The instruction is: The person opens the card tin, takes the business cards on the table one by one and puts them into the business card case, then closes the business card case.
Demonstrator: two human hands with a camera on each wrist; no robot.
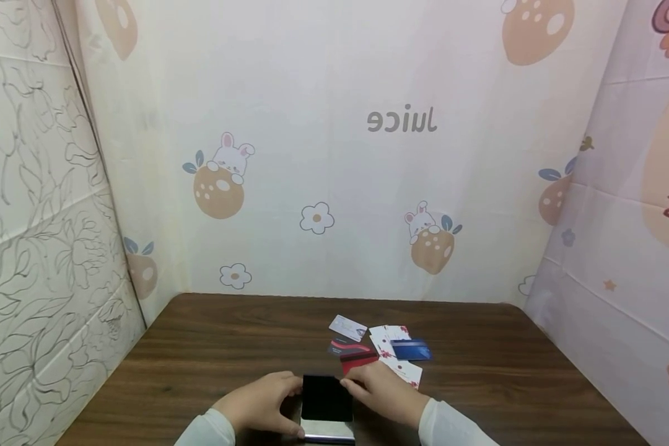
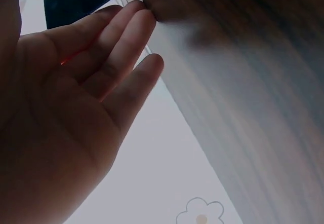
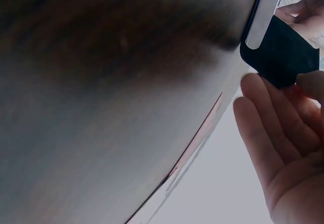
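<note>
A flat card case with a black panel [image 1: 327,399] above a silver part [image 1: 327,428] is at the table's near edge, between both hands. My left hand [image 1: 256,402] holds its left side, thumb by the silver lower edge and fingertips beside the black panel. With thumb and fingers, my right hand [image 1: 387,396] pinches the panel's upper right corner. The right wrist view shows the dark panel [image 3: 288,51] tilted up from the silver part, the right thumb on it. Only a piece of the panel [image 2: 76,1] appears in the left wrist view. The case's inside is hidden.
Past the right hand lie loose cards on the wooden table [image 1: 228,337]: a red card [image 1: 357,359], a dark striped card [image 1: 342,347], a pale card [image 1: 348,327], a blue card [image 1: 412,350] and white flowered cards [image 1: 381,344]. A printed curtain [image 1: 323,155] hangs behind.
</note>
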